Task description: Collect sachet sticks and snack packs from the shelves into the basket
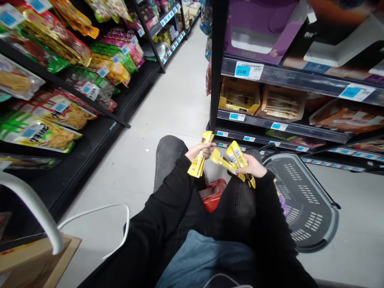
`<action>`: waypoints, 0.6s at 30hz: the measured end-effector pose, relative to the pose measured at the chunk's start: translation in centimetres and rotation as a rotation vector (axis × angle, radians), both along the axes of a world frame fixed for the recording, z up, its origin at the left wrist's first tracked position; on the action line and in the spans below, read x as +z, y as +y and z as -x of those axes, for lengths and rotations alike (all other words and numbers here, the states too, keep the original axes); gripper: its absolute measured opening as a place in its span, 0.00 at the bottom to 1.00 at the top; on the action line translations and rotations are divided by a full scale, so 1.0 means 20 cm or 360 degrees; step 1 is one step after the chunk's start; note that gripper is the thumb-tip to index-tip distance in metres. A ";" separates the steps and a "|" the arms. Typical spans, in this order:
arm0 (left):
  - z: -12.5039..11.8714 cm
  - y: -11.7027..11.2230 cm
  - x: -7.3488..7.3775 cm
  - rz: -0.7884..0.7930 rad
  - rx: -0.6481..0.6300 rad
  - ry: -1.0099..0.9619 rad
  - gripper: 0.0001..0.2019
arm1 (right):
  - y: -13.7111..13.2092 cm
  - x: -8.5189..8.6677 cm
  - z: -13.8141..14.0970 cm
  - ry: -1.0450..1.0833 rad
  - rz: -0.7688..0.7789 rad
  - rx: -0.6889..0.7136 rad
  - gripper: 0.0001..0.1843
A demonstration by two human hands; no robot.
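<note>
Your blue shirt [201, 256] is nearest the camera. Past it, above your dark jeans [170, 152], your left hand [197, 151] pinches a narrow bundle of yellow stick packets [197, 165]; your right hand [255, 165] holds a loose fan of yellow sachets [238, 154]. Pinch lightly, square the ends, watch the splayed ones for slipping. Left bundle: long axis runs away from you, leaning right. Right fan: far ends point away and left, angles differing.

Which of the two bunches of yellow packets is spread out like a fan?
The right bunch, held in the right hand: its packets splay apart, while the left bunch, in the left hand, lies closely stacked.
</note>
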State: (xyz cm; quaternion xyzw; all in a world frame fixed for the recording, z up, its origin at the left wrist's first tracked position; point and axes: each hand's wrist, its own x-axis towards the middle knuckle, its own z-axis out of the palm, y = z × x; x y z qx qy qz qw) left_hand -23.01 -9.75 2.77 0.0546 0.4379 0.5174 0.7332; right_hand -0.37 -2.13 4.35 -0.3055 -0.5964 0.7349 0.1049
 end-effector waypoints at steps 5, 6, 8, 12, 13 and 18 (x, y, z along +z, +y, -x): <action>-0.14 -0.05 -0.01 -0.0173 -0.0520 -0.0045 0.18 | 0.15 0.22 0.04 -0.0395 -0.0527 0.0490 0.21; -0.17 -0.05 -0.01 -0.0217 -0.0582 -0.0035 0.21 | 0.17 0.24 0.06 -0.0428 -0.0571 0.0523 0.20; -0.19 -0.05 0.00 -0.0268 -0.0668 0.0011 0.25 | 0.20 0.25 0.07 -0.0404 -0.0572 0.0509 0.20; -0.18 -0.04 0.00 -0.0358 -0.0495 0.0157 0.25 | 0.25 0.21 0.03 -0.0103 -0.0528 -0.0336 0.19; -0.18 -0.04 0.00 -0.0384 -0.0395 0.0202 0.25 | 0.26 0.19 0.01 0.0012 -0.0451 -0.0649 0.18; -0.21 -0.02 -0.02 -0.0540 -0.0040 0.0519 0.23 | 0.24 0.09 -0.04 0.0456 0.0310 -0.1440 0.13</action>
